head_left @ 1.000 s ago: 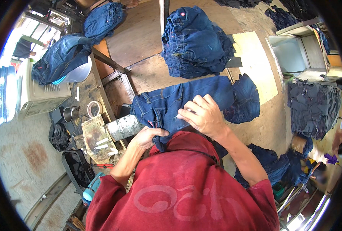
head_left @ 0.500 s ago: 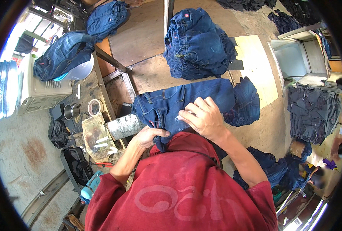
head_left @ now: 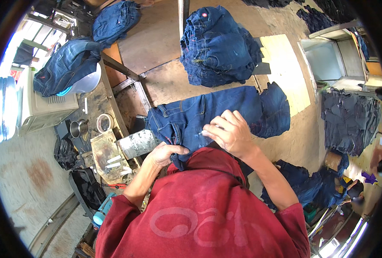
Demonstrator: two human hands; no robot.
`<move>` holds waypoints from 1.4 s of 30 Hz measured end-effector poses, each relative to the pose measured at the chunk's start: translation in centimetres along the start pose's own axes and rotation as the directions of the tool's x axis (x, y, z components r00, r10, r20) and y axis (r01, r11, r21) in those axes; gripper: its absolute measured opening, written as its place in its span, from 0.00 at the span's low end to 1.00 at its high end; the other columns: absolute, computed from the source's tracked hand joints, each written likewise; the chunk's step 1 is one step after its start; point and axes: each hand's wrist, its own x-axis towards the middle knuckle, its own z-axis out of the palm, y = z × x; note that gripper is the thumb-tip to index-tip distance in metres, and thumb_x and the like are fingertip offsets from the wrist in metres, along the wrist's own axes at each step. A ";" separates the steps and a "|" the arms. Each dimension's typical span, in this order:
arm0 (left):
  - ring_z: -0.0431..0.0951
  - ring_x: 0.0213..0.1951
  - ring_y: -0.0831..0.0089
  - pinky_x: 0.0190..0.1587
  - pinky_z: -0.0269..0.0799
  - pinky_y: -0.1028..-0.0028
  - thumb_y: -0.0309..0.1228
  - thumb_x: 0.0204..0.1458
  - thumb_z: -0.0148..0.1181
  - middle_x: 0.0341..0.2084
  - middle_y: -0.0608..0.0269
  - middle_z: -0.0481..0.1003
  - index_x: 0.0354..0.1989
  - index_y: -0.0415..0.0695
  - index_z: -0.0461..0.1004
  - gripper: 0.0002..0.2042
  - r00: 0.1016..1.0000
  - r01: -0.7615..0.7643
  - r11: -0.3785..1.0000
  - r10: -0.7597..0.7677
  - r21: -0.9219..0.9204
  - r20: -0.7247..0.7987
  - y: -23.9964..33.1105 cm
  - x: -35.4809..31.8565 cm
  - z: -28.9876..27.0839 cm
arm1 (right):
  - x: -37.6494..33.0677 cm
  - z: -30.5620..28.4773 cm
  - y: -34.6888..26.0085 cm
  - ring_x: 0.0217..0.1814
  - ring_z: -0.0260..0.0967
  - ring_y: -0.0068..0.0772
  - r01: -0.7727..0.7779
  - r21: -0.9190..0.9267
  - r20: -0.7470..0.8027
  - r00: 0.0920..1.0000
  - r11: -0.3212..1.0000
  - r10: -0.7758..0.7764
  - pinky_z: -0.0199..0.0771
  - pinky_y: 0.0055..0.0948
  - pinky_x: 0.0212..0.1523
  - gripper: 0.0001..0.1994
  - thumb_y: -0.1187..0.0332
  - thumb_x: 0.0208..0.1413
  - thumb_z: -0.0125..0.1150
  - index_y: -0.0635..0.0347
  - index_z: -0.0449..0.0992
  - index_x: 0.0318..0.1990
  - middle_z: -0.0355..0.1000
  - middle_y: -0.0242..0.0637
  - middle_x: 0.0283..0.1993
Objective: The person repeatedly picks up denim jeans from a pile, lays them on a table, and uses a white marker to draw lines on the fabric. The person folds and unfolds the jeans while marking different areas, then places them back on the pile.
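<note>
Dark blue jeans (head_left: 238,103) lie crosswise in front of me, their waist end at the left and the legs toward the right. My left hand (head_left: 164,155) is closed on the near edge of the waist end, thumb on top. Just over the upper leg is my right hand (head_left: 231,133), its fingers pinched round a small piece of white chalk, mostly hidden by the fingers. Whitish dust coats those fingertips, and a short pale mark shows on the denim beside them. A paint-spattered pale cylinder (head_left: 136,144) reaches under the waist end.
Beyond the jeans stands a tall pile of folded jeans (head_left: 216,47). Several white sticks lie on a stained board (head_left: 100,146) at left, near a tape roll (head_left: 105,123) and a metal cup (head_left: 78,128). Dark cloth pieces (head_left: 350,122) are stacked at right.
My right hand has shifted slightly right and down along the denim, uncovering more of the pale mark. The left hand keeps its grip; the whole view has shifted a little.
</note>
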 end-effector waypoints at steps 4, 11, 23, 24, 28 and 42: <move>0.88 0.39 0.64 0.49 0.85 0.65 0.14 0.48 0.70 0.39 0.53 0.87 0.46 0.34 0.86 0.15 0.994 0.069 0.997 -0.067 0.030 -0.084 -0.4 0.6 -1.0 | -0.3 0.4 0.5 0.40 0.68 0.31 -0.069 0.032 -0.081 0.994 0.997 0.072 0.65 0.36 0.41 0.08 0.57 0.59 0.73 0.46 0.86 0.40 0.76 0.21 0.37; 0.88 0.41 0.61 0.52 0.85 0.62 0.12 0.40 0.67 0.44 0.50 0.87 0.56 0.32 0.81 0.28 0.988 0.042 0.998 -0.035 0.045 -0.151 -0.4 1.0 -0.7 | 0.2 0.4 2.6 0.41 0.70 0.31 0.033 0.057 -0.083 0.996 0.998 -0.028 0.66 0.36 0.41 0.08 0.57 0.58 0.73 0.46 0.86 0.40 0.75 0.23 0.36; 0.89 0.38 0.59 0.49 0.86 0.63 0.13 0.37 0.66 0.39 0.47 0.87 0.49 0.33 0.84 0.24 0.957 -0.024 0.998 0.040 0.060 -0.288 -0.2 0.1 1.8 | 0.0 0.6 4.5 0.38 0.72 0.30 0.085 0.072 -0.027 0.996 0.994 -0.083 0.72 0.35 0.38 0.05 0.58 0.60 0.70 0.43 0.86 0.37 0.78 0.22 0.36; 0.89 0.38 0.59 0.48 0.86 0.62 0.13 0.37 0.66 0.38 0.47 0.87 0.48 0.33 0.84 0.24 0.962 -0.047 0.998 0.058 0.048 -0.268 -0.4 0.0 1.8 | 0.1 0.8 5.1 0.38 0.72 0.31 0.019 0.063 -0.047 0.999 0.998 -0.016 0.73 0.34 0.38 0.05 0.57 0.61 0.69 0.43 0.86 0.37 0.79 0.22 0.37; 0.89 0.38 0.59 0.48 0.87 0.62 0.13 0.38 0.67 0.38 0.48 0.88 0.48 0.33 0.84 0.23 0.958 -0.072 0.994 0.090 0.076 -0.271 -0.4 0.6 0.8 | -1.2 1.8 9.8 0.39 0.80 0.40 -0.227 0.413 -0.150 0.938 0.882 0.312 0.80 0.36 0.42 0.05 0.69 0.63 0.72 0.52 0.87 0.44 0.85 0.33 0.40; 0.86 0.49 0.55 0.57 0.82 0.56 0.43 0.62 0.67 0.47 0.54 0.87 0.51 0.42 0.83 0.18 0.901 -0.156 0.887 -0.052 -0.434 -0.430 -6.8 12.1 11.4 | -14.9 7.3 21.3 0.37 0.77 0.26 -0.256 0.773 0.617 0.515 -0.580 0.595 0.77 0.29 0.36 0.13 0.58 0.78 0.56 0.47 0.74 0.63 0.80 0.31 0.40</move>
